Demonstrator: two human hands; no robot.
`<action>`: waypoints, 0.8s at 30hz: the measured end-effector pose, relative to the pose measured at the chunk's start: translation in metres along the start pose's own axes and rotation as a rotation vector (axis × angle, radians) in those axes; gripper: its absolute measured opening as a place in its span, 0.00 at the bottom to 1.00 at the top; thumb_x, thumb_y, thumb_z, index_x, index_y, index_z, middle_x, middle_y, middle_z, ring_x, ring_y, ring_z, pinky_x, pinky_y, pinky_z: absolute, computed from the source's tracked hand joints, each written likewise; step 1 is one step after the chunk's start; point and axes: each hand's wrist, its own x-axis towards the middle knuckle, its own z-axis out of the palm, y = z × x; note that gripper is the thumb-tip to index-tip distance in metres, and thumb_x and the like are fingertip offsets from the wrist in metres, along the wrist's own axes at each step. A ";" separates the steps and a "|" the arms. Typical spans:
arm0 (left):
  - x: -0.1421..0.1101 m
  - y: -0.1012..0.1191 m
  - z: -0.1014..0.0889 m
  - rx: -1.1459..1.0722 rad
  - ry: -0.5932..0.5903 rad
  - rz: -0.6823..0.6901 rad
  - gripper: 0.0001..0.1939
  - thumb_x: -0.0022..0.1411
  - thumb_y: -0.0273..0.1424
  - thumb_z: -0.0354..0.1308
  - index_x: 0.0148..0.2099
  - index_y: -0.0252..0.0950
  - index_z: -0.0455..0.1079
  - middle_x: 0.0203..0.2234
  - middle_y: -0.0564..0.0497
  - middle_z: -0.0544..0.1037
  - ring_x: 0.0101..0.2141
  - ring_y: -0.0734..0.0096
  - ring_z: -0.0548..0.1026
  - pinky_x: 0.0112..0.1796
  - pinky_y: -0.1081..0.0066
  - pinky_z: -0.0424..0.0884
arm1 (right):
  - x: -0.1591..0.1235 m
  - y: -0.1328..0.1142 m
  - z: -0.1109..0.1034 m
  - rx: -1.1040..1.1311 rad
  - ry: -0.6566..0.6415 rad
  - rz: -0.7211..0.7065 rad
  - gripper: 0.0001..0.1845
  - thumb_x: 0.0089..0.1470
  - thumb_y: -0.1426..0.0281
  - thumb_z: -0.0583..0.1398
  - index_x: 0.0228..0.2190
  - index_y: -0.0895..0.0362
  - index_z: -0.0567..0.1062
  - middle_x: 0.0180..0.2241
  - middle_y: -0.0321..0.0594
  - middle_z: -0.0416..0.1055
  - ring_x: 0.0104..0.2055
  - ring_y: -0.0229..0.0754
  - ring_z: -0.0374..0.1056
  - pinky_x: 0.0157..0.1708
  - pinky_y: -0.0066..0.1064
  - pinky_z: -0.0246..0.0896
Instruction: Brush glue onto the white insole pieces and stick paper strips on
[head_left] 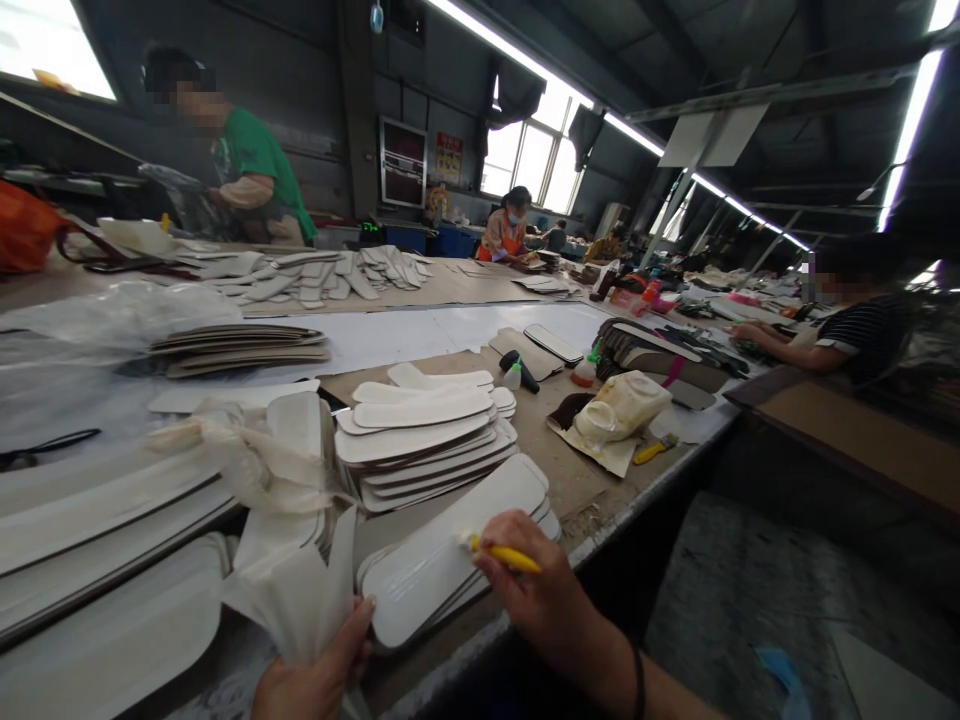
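My right hand (540, 590) is closed on a yellow-handled brush (504, 555), whose tip rests on the top white insole (442, 555) of a small stack at the table's front edge. My left hand (319, 675) sits at the insole's near end, thumb up against it, beside a white folded cloth or paper piece (300, 590); whether its fingers grip that piece is hidden. A fanned stack of white insoles (424, 435) lies just beyond.
More insole stacks (105, 520) lie on the left. A whitish glue jug (622, 405), small bottles (585, 370) and a yellow tool (651, 451) are on the right. Other people work at the far side (240, 170) and at a right-hand table (847, 320). The table edge (637, 500) drops to the floor.
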 end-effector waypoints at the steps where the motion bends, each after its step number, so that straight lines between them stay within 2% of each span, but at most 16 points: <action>1: -0.001 0.003 0.000 -0.019 -0.003 -0.035 0.20 0.31 0.44 0.71 0.19 0.32 0.74 0.15 0.47 0.77 0.20 0.64 0.74 0.23 0.68 0.71 | -0.003 -0.010 0.007 0.076 -0.022 0.008 0.02 0.56 0.73 0.57 0.32 0.56 0.71 0.31 0.40 0.69 0.35 0.40 0.68 0.36 0.31 0.66; 3: -0.007 0.012 0.003 -0.097 0.038 -0.114 0.20 0.31 0.42 0.72 0.22 0.31 0.75 0.14 0.49 0.76 0.18 0.69 0.72 0.20 0.72 0.68 | -0.005 -0.026 0.017 0.196 -0.016 0.045 0.01 0.55 0.72 0.58 0.32 0.56 0.71 0.30 0.40 0.69 0.34 0.40 0.68 0.37 0.31 0.66; 5: -0.013 0.021 0.007 -0.165 0.021 -0.119 0.20 0.30 0.40 0.72 0.24 0.29 0.75 0.14 0.50 0.75 0.18 0.72 0.70 0.20 0.74 0.66 | -0.004 -0.033 0.026 0.300 0.039 0.140 0.03 0.55 0.70 0.58 0.31 0.56 0.71 0.29 0.39 0.69 0.33 0.39 0.68 0.36 0.31 0.66; 8: -0.017 0.028 0.011 -0.187 0.017 -0.106 0.21 0.30 0.39 0.71 0.25 0.28 0.75 0.13 0.52 0.73 0.17 0.75 0.68 0.19 0.75 0.63 | -0.002 -0.028 0.038 0.454 0.079 0.342 0.08 0.55 0.64 0.59 0.29 0.56 0.71 0.27 0.37 0.68 0.29 0.38 0.67 0.31 0.29 0.66; 10: -0.018 0.028 0.012 -0.195 0.022 -0.099 0.20 0.31 0.38 0.71 0.25 0.28 0.75 0.12 0.52 0.73 0.16 0.75 0.67 0.19 0.75 0.62 | -0.002 -0.019 0.042 0.466 0.063 0.401 0.10 0.54 0.62 0.59 0.28 0.56 0.71 0.27 0.37 0.68 0.28 0.38 0.67 0.30 0.29 0.66; 13: -0.018 0.026 0.012 -0.209 0.031 -0.092 0.19 0.31 0.38 0.70 0.24 0.28 0.74 0.12 0.52 0.72 0.17 0.75 0.67 0.19 0.74 0.62 | -0.002 -0.004 0.032 0.297 0.093 0.367 0.11 0.54 0.61 0.59 0.29 0.57 0.72 0.28 0.39 0.69 0.30 0.40 0.67 0.32 0.30 0.65; 18: -0.019 0.027 0.012 -0.218 0.019 -0.081 0.20 0.32 0.38 0.71 0.27 0.28 0.74 0.15 0.51 0.74 0.18 0.74 0.68 0.20 0.74 0.63 | 0.002 0.003 -0.007 0.032 0.206 0.296 0.12 0.56 0.60 0.57 0.30 0.57 0.71 0.30 0.41 0.69 0.33 0.43 0.67 0.37 0.35 0.64; 21: -0.019 0.029 0.009 -0.202 0.037 -0.065 0.20 0.33 0.40 0.71 0.25 0.29 0.74 0.14 0.52 0.73 0.18 0.75 0.66 0.20 0.74 0.61 | 0.006 -0.005 -0.017 0.052 0.218 0.328 0.15 0.58 0.57 0.54 0.32 0.56 0.71 0.32 0.43 0.70 0.36 0.44 0.67 0.40 0.36 0.63; 24: -0.023 0.034 0.005 -0.186 0.073 -0.039 0.19 0.38 0.42 0.68 0.23 0.29 0.73 0.13 0.53 0.71 0.17 0.77 0.64 0.20 0.75 0.59 | 0.013 -0.018 -0.011 0.191 0.147 0.391 0.19 0.58 0.54 0.52 0.30 0.56 0.71 0.30 0.42 0.70 0.35 0.43 0.67 0.38 0.34 0.63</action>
